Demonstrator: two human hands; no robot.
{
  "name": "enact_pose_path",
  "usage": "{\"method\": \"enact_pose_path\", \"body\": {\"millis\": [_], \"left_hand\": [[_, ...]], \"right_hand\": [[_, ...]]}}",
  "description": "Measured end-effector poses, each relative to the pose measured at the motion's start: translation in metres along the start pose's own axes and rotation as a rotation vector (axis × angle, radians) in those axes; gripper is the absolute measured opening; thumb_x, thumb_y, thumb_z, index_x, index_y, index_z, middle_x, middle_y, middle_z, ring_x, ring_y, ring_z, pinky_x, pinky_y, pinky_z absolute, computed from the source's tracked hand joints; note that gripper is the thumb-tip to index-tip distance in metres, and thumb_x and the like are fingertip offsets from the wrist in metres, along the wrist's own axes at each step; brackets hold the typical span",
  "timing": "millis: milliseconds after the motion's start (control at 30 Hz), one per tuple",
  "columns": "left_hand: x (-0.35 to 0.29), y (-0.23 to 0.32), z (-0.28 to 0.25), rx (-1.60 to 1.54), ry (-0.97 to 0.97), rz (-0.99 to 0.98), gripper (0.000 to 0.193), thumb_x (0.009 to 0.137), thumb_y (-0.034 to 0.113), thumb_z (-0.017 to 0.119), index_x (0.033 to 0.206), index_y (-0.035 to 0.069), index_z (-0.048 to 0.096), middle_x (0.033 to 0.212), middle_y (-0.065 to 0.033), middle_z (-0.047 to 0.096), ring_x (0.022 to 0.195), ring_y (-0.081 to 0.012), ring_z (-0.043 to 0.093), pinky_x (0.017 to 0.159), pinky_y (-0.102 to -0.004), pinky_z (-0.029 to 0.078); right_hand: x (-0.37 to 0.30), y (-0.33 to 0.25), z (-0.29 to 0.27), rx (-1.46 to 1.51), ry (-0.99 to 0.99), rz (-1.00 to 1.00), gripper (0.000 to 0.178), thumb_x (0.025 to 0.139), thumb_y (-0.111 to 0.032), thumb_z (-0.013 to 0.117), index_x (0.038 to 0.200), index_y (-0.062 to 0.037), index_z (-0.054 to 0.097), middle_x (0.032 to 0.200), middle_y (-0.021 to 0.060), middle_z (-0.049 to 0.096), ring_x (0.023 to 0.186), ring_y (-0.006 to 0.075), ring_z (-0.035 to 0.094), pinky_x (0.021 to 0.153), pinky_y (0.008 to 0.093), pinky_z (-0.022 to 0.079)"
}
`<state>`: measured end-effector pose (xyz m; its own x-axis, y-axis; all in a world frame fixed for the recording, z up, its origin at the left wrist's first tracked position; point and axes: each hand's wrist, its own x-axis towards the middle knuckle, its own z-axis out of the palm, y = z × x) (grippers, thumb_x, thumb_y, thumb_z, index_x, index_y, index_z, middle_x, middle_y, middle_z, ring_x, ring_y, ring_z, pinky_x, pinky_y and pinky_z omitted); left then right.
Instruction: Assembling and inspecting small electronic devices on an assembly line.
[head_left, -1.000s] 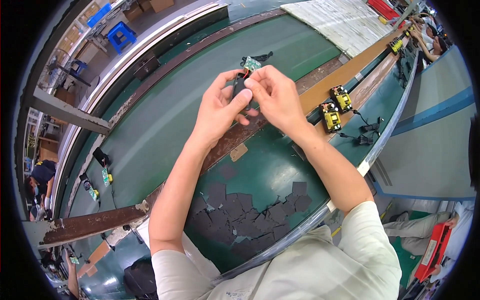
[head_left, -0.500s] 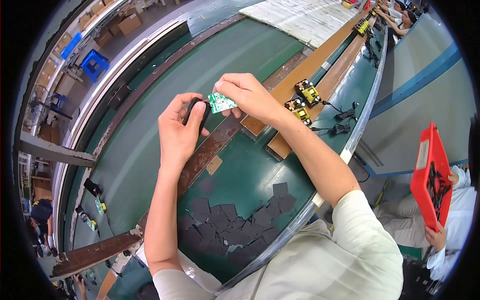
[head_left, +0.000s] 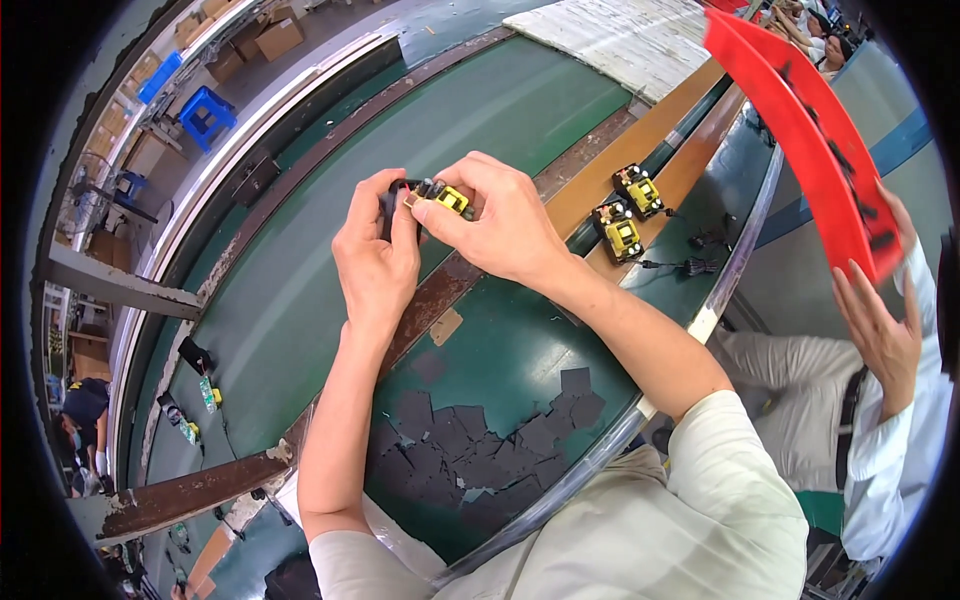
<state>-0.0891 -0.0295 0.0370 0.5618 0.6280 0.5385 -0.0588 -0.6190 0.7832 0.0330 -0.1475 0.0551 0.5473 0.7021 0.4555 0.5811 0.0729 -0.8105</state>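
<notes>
My left hand is closed round a black plastic casing, held upright above the belt's inner rail. In my right hand, between thumb and fingers, is a small circuit board with its yellow transformer and dark parts facing up. The board's near end almost meets the casing; a short red wire seems to run between them. To the right, two more circuit boards with yellow transformers lie on the brown rails, with black cables attached. Below my hands, many thin black square sheets lie scattered on the green tabletop.
At the right, another person's hands hold a red bin of black parts close to my right side. A green conveyor belt runs beyond my left arm, with loose boards and casings along its far edge. A blue stool stands farther off.
My right hand has turned the board over, from its green soldered side to its component side. The other person's red bin has been raised and moved farther forward. My view has shifted slightly.
</notes>
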Motion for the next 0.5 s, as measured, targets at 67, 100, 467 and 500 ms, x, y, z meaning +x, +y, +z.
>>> {"method": "enact_pose_path", "body": {"millis": [67,100,467,500], "left_hand": [[-0.002,0.003,0.003,-0.051,-0.033,-0.061,0.025,0.102,0.005,0.068,0.127,0.001,0.065,0.097,-0.0106,0.076,0.080,-0.0149,0.068,0.071,-0.0311,0.056],[-0.003,0.005,0.004,-0.102,-0.066,-0.122,0.027,0.103,0.006,0.068,0.129,0.001,0.064,0.099,-0.0104,0.076,0.082,-0.0141,0.069,0.071,-0.0301,0.057],[-0.010,-0.002,0.012,-0.684,-0.111,-0.365,0.042,0.105,0.010,0.068,0.142,0.002,0.050,0.114,-0.0163,0.076,0.100,-0.0170,0.073,0.085,-0.0305,0.059],[-0.007,-0.005,0.011,-0.679,-0.074,-0.348,0.041,0.105,0.011,0.068,0.141,0.002,0.051,0.116,-0.0164,0.076,0.102,-0.0172,0.072,0.088,-0.0316,0.059]], "right_hand": [[0.000,0.004,0.000,0.009,0.016,0.007,0.030,0.092,-0.022,0.083,0.102,0.0050,0.075,0.092,0.0083,0.067,0.072,0.0125,0.060,0.065,0.0312,0.050],[0.000,0.008,0.001,0.018,0.031,0.014,0.029,0.092,-0.022,0.083,0.102,0.0045,0.075,0.092,0.0085,0.066,0.073,0.0128,0.061,0.064,0.0313,0.051],[-0.006,0.017,0.007,-0.106,0.078,-0.208,0.038,0.095,-0.016,0.081,0.128,0.0011,0.072,0.097,0.0087,0.067,0.073,0.0146,0.067,0.060,0.0304,0.052],[-0.007,0.015,0.005,-0.016,0.017,-0.140,0.042,0.097,-0.015,0.079,0.134,0.0003,0.070,0.099,0.0082,0.068,0.074,0.0140,0.068,0.060,0.0295,0.052]]}}
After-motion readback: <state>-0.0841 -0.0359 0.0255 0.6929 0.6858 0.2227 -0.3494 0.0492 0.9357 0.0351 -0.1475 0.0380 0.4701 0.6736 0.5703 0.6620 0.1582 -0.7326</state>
